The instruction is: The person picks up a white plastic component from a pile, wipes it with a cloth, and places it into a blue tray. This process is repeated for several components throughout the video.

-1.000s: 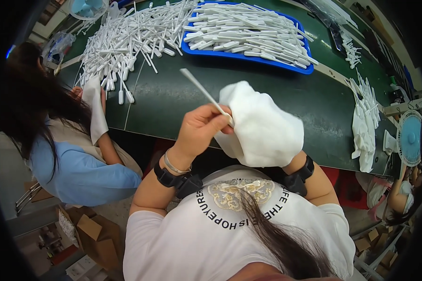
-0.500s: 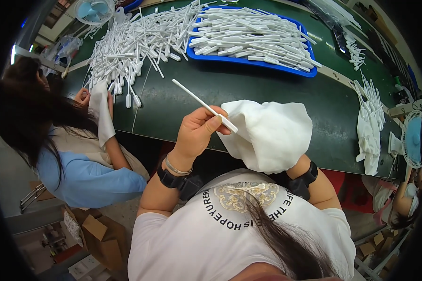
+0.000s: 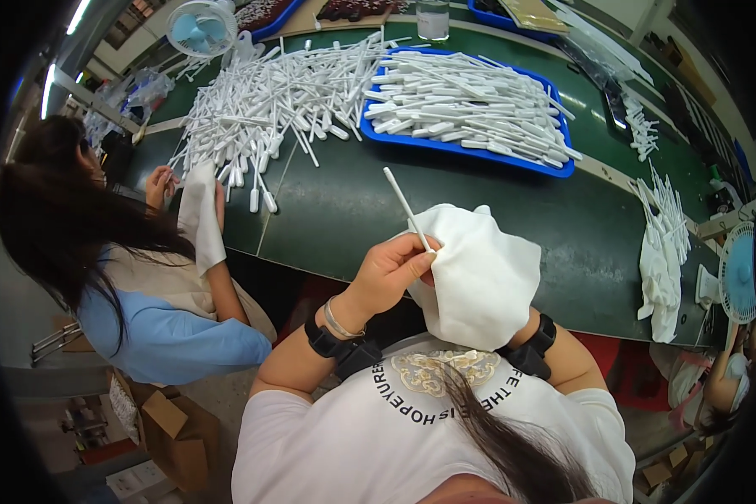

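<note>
My left hand (image 3: 391, 270) pinches a thin white plastic stick (image 3: 406, 207) by its lower end, the stick pointing up and to the left over the green table (image 3: 353, 210). My right hand is wrapped inside a white cloth (image 3: 481, 277) and hidden by it; the cloth touches the stick's lower end next to my left fingers. Both wrists wear black bands.
A blue tray (image 3: 470, 154) full of white sticks lies beyond my hands, and a loose heap of white sticks (image 3: 269, 105) lies to its left. A person on my left (image 3: 143, 277) holds a white cloth (image 3: 200, 214). Small fans (image 3: 200, 25) stand at the table's ends; more cloths (image 3: 659, 269) lie right.
The stick in my left hand has swung more upright and drawn further into the cloth. The person on my left has shifted their cloth slightly.
</note>
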`<control>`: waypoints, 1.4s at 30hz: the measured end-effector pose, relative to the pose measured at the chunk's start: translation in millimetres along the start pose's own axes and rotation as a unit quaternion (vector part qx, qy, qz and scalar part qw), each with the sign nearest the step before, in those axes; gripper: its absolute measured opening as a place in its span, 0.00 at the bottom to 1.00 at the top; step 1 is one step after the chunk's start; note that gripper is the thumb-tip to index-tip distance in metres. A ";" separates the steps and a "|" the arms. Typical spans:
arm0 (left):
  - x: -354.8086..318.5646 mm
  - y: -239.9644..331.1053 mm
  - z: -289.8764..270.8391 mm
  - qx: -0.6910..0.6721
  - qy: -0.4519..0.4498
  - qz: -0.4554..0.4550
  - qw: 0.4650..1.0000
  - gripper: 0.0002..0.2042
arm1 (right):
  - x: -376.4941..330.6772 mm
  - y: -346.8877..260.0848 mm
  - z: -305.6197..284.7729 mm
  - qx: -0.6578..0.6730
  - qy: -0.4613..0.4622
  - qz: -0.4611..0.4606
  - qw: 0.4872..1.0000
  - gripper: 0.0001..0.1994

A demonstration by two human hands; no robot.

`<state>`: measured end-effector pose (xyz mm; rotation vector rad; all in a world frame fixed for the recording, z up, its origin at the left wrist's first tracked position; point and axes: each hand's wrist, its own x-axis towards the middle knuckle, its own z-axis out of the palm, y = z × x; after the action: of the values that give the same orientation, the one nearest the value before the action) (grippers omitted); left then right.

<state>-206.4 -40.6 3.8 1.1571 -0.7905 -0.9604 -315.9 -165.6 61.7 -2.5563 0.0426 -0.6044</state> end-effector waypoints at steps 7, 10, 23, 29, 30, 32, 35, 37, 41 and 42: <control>-2.8 -1.3 2.9 -0.020 0.021 0.038 0.999 0.08 | 5.8 1.1 23.8 0.260 -0.040 0.149 0.953 0.10; -1.3 -1.7 1.8 -0.009 0.005 0.052 0.999 0.08 | 27.2 -15.0 4.1 0.025 -0.020 -0.098 0.995 0.10; -8.4 -3.7 -6.6 0.091 0.109 0.161 0.977 0.07 | 20.3 -31.8 35.7 -0.018 0.059 0.017 0.998 0.10; -3.0 8.0 -11.2 0.123 0.145 0.187 0.964 0.05 | 21.5 -19.6 54.5 0.128 0.026 0.102 0.986 0.13; -4.3 9.0 -11.8 0.057 0.165 0.143 0.974 0.04 | 21.4 -20.5 54.3 0.192 0.001 0.142 0.971 0.14; -6.3 7.7 -9.6 0.126 0.118 0.189 0.967 0.04 | 16.4 -5.2 53.4 0.241 0.006 0.125 0.962 0.15; -8.1 5.3 -5.6 0.263 0.042 0.281 0.922 0.05 | 6.6 16.2 57.3 0.349 0.006 0.078 0.934 0.17; -3.0 7.1 -3.9 0.292 0.082 0.306 0.902 0.06 | 7.3 23.3 58.2 0.171 0.031 -0.003 0.985 0.20; 3.1 0.1 -2.9 0.334 0.149 0.310 0.877 0.07 | 12.6 1.9 52.3 0.195 0.031 0.035 0.980 0.24; 4.5 -1.6 -2.7 0.349 0.177 0.305 0.868 0.07 | 13.2 -0.1 49.6 0.255 0.024 0.069 0.964 0.24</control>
<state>-202.6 -43.8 1.7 1.4998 -1.1438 0.1066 -282.8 -144.0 28.9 -2.0205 0.0709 -0.5407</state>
